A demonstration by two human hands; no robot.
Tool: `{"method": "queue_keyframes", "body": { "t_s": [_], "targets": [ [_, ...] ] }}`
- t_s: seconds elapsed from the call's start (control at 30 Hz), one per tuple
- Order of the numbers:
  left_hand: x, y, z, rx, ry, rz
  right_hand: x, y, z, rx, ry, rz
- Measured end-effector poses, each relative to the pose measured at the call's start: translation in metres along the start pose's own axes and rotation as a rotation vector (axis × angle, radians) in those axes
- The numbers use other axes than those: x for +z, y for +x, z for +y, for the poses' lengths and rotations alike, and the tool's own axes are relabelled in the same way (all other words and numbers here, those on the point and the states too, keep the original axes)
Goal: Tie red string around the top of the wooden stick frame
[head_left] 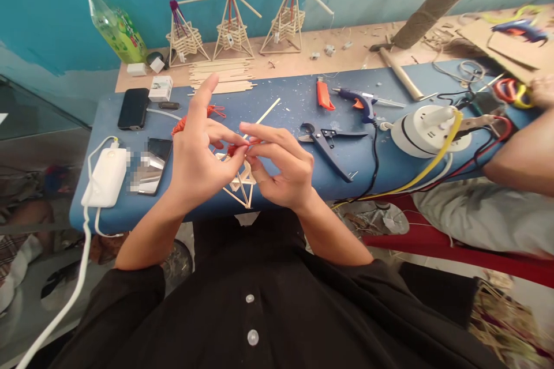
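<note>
My left hand (197, 155) pinches red string (256, 142) at the peak of a small stick frame (247, 199), its index finger raised. From the other side my right hand (283, 167) has its fingertips closed on the same string. The frame stands at the near table edge, partly hidden by both hands. One long thin stick (270, 108) juts from its top, away from me. A bundle of red-orange cord (178, 125) lies behind my left hand.
Three finished-looking stick frames (231, 29) stand along the wall behind loose sticks (220, 76). To the right lie pruning shears (326, 147), a glue gun (363, 102), an orange cutter (324, 94) and a power strip (415, 138). Phones, a power bank (104, 179) and another person's arm (523, 150) flank me.
</note>
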State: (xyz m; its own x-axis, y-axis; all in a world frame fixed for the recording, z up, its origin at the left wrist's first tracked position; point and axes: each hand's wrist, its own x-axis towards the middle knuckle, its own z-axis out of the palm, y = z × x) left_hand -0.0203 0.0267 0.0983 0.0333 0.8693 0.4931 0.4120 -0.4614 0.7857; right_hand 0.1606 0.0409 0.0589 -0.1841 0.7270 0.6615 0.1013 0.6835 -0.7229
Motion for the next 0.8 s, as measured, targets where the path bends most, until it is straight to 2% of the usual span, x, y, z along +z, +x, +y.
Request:
{"method": "queue_keyframes", "body": {
  "t_s": [0.07, 0.13, 0.23, 0.33, 0.47, 0.67, 0.8],
  "targets": [
    [0.001, -0.001, 0.005, 0.094, 0.128, 0.042, -0.001, 0.003, -0.003, -0.019, -0.002, 0.037],
    [0.002, -0.002, 0.006, 0.15, 0.169, 0.059, 0.001, 0.004, -0.006, 0.072, 0.037, 0.096],
    [0.004, -0.004, 0.002, 0.135, 0.14, 0.061, 0.004, 0.003, -0.008, 0.289, 0.152, 0.139],
    [0.005, -0.005, 0.0, 0.107, 0.109, 0.052, 0.004, 0.003, -0.008, 0.402, 0.234, 0.159],
    [0.005, -0.004, 0.003, 0.1, 0.115, 0.072, 0.004, 0.003, -0.008, 0.398, 0.212, 0.16],
    [0.007, -0.004, 0.004, 0.099, 0.113, 0.102, 0.006, 0.002, -0.014, 0.355, 0.13, 0.092],
    [0.01, -0.007, 0.001, 0.091, 0.115, 0.113, 0.005, 0.003, -0.014, 0.417, 0.127, 0.071]
  ]
}}
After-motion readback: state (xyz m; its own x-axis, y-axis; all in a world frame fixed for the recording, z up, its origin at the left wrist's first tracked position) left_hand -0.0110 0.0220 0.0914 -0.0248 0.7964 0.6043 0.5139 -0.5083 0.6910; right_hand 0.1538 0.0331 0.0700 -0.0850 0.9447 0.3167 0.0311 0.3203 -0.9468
